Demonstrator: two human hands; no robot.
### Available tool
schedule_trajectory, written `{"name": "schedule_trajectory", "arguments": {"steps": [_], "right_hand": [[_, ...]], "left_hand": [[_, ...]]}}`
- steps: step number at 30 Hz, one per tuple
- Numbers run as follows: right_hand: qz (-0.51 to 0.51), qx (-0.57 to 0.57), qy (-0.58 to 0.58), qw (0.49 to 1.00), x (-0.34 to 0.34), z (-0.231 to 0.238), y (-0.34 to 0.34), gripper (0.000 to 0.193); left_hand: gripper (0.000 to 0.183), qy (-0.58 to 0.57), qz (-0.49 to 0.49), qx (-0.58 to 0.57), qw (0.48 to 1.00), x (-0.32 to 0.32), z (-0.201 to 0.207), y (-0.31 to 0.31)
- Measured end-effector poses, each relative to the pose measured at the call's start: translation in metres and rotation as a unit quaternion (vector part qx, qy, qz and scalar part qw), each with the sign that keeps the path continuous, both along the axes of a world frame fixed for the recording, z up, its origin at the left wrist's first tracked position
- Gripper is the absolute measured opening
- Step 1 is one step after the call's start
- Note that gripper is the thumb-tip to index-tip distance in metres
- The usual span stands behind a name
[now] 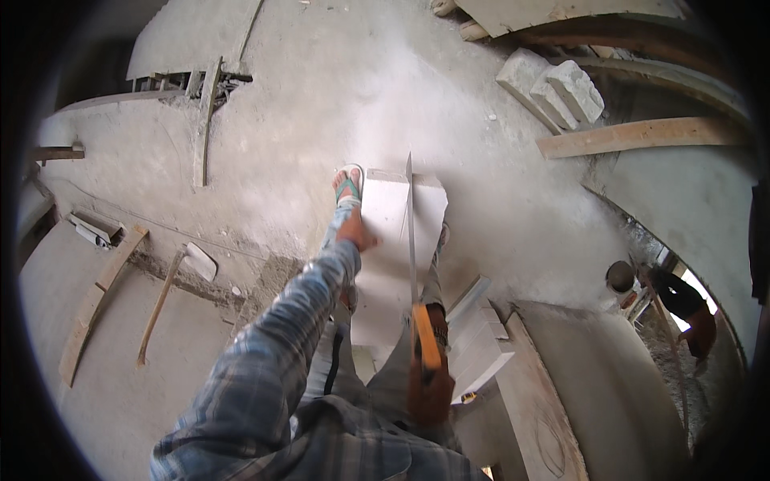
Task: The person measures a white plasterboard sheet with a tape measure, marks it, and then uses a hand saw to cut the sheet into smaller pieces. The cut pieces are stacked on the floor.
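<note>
A long white building block (383, 272), which looks like lightweight concrete, lies lengthwise between my legs. My left hand (357, 231) grips its left edge, with the thumb side on the top face; some of the fingers are hidden. My right hand (431, 393) is closed around the orange handle of a handsaw (412, 248). The saw's thin blade points away from me, seen nearly edge-on over the block, right of my left hand. A thin dark line marks the top near the block's far end. My left foot, in a green-strapped sandal (347, 189), stands beside that end.
White dust covers the floor (497, 192). More white blocks (480, 353) and a wide plank (541, 401) are close on my right. Rough blocks (553, 88) and a timber (642, 135) lie at the far right. A trowel-like tool (200, 262) and a long-handled tool (159, 309) lie left. Another person (696, 325) is at right.
</note>
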State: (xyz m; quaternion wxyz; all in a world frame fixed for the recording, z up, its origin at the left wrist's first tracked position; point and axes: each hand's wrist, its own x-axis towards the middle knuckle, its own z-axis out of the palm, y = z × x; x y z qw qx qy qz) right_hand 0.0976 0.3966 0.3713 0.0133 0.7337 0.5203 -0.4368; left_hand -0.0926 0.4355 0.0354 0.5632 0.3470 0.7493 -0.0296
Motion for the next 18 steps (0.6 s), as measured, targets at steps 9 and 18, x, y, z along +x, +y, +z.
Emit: {"name": "schedule_trajectory", "arguments": {"steps": [9, 18], "right_hand": [[-0.034, 0.01, 0.035, 0.999, -0.017, -0.053, 0.039, 0.044], [-0.03, 0.03, 0.01, 0.999, -0.044, -0.151, 0.112, 0.041]], "left_hand": [[0.116, 0.035, 0.006, -0.123, 0.992, 0.027, 0.009, -0.014], [0.127, 0.069, 0.088, -0.11, 0.988, 0.06, 0.01, -0.012]]}}
